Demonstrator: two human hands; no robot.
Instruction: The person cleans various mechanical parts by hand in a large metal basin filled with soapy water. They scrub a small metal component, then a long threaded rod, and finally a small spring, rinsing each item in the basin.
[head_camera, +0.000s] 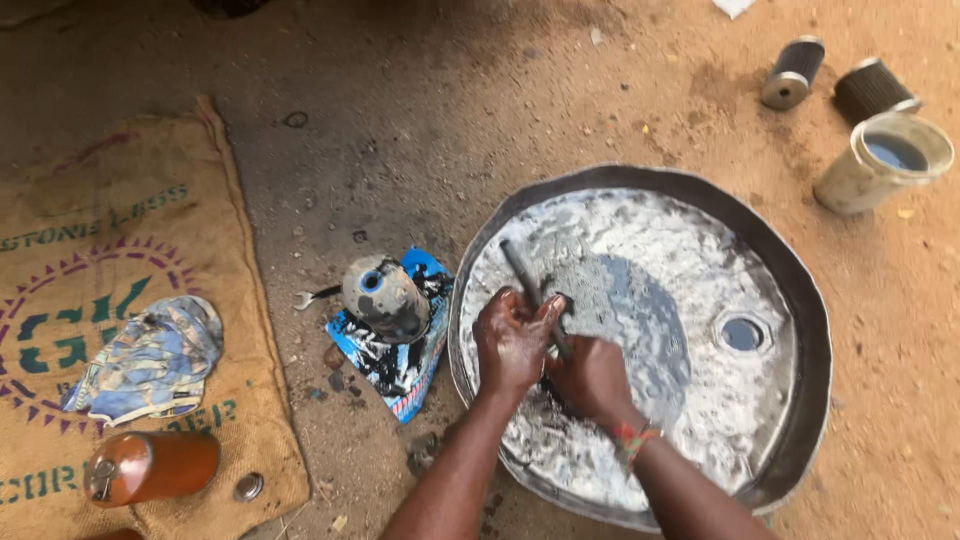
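Observation:
Both my hands work over a wide round metal pan (800, 300) holding grey foamy liquid. My left hand (512, 340) is closed around a dark metal rod or tool (522, 268) that sticks up and away from me. My right hand (592, 378) is closed just beside it, low in the liquid, gripping the lower part of the same dark piece; what lies under the fingers is hidden. A beaded band sits on my right wrist.
A grimy round metal part (385, 297) rests on a blue printed sheet (400, 365) left of the pan, with a small wrench (312, 296) beside it. A burlap sack (110, 230) carries a rag (150, 358) and an orange canister (150, 466). Two cylindrical filters (795, 70) and a cup (882, 160) stand far right.

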